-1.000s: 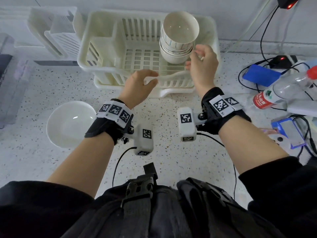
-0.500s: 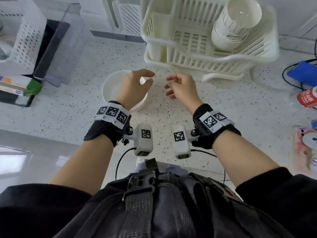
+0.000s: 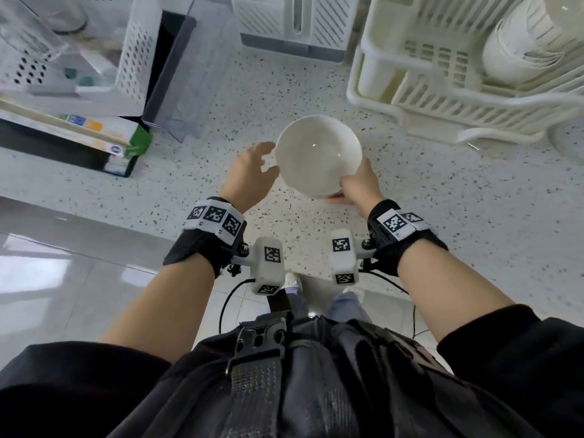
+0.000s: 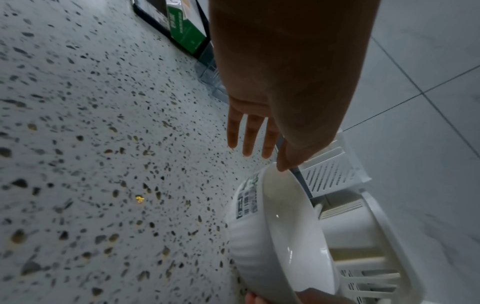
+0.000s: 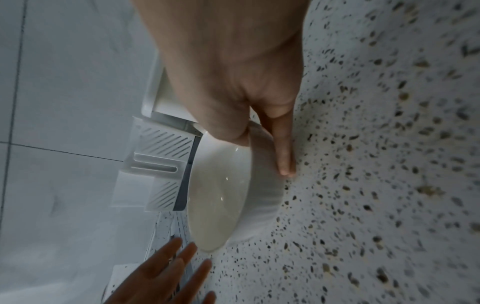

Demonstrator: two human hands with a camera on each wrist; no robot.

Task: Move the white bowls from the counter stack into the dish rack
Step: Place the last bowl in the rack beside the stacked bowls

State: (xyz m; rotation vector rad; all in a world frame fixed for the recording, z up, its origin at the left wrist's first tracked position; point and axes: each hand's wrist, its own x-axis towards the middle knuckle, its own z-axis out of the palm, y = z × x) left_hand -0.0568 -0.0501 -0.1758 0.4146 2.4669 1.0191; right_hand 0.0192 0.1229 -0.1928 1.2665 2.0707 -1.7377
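Between the two hands, a white bowl [image 3: 318, 153] is held mouth-up over the speckled worktop [image 3: 442, 216]. The right hand [image 3: 358, 184] pinches the near right part of its rim: in the right wrist view the thumb [image 5: 223, 123] lies over the rim inside the bowl while a finger [image 5: 283, 152] runs down the outer wall. The left hand [image 3: 249, 175] is spread beside the bowl's left side, fingers straight and slightly apart; in the left wrist view its thumb tip [image 4: 284, 162] meets the bowl's rim, while the other fingers [image 4: 249, 135] stand clear of it. That view also shows a printed label [image 4: 248, 199] on the bowl's outer wall. Whether the bowl's base touches the worktop cannot be told.

Beyond the right hand and further to its right stands the dish rack [image 3: 474, 99], cream plastic with slatted walls. In its far right part, nested white bowls [image 3: 518, 49] lie tipped on their side, well apart from the held bowl.

Beyond the left hand and to its left lies a black tray [image 3: 79, 159] with a green-edged packet [image 3: 139, 143] on it, and past it a perforated white basket [image 3: 104, 49]. Straight ahead of both hands, against the wall, sits a white slatted holder [image 3: 294, 23] on a grey base.
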